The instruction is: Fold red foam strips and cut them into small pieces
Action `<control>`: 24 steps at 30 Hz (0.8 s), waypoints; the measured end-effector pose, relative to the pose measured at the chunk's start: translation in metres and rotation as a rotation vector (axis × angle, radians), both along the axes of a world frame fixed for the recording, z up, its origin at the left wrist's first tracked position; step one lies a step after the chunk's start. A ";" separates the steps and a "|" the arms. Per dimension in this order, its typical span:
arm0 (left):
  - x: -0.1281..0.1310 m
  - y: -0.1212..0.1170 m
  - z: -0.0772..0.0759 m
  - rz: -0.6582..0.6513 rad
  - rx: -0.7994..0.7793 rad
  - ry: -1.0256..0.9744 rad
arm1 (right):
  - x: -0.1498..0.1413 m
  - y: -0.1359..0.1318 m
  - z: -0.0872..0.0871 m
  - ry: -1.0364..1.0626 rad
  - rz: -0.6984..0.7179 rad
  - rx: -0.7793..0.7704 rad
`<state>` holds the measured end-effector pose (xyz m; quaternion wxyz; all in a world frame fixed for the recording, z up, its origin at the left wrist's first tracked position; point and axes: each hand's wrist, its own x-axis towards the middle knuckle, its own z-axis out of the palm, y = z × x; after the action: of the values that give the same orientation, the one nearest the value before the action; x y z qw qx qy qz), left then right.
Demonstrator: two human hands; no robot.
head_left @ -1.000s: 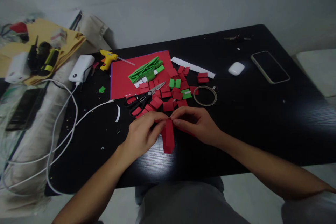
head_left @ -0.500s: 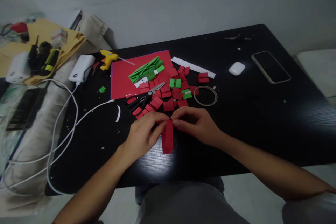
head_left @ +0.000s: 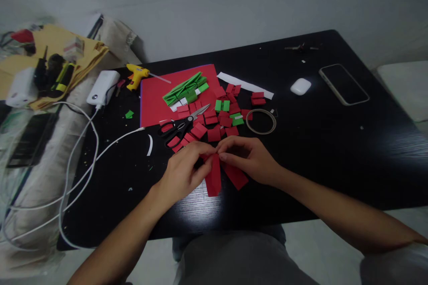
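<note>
Both hands meet near the front of the black table, pinching a red paper strip [head_left: 213,180] at its upper end. My left hand [head_left: 185,167] has thumb and fingers closed on the strip's top left; my right hand [head_left: 250,158] closes on it from the right. Two red flaps hang down, one between the hands and another below my right fingers; the fold at the fingertips is hidden. Just beyond lie several small folded red paper pieces [head_left: 214,134], some green ones [head_left: 222,106], and black-handled scissors [head_left: 183,124] resting over red pieces.
Behind lie a red sheet [head_left: 150,102] with folded green paper [head_left: 185,89], a yellow glue gun [head_left: 136,75] and a white paper strip [head_left: 245,86]. A tape ring [head_left: 261,121], white earbud case [head_left: 301,86] and phone [head_left: 343,83] are rightward. White cables [head_left: 96,142] cross the left edge.
A red flap has swung out below my right hand and now shows clearly. The hands keep their pinch in nearly the same place.
</note>
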<state>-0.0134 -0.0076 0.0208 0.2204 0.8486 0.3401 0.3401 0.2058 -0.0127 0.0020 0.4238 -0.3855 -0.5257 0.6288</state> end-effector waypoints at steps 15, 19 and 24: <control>-0.001 -0.001 0.000 0.036 0.001 -0.042 | 0.000 0.001 -0.001 0.047 0.008 -0.018; -0.001 0.001 -0.003 0.069 -0.047 -0.080 | 0.000 0.001 -0.002 0.054 0.001 -0.051; -0.002 0.003 -0.004 0.092 -0.137 -0.106 | 0.001 0.002 -0.004 0.080 0.000 -0.093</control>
<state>-0.0156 -0.0047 0.0164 0.2796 0.7959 0.3890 0.3701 0.2066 -0.0106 -0.0022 0.4260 -0.3792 -0.4788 0.6675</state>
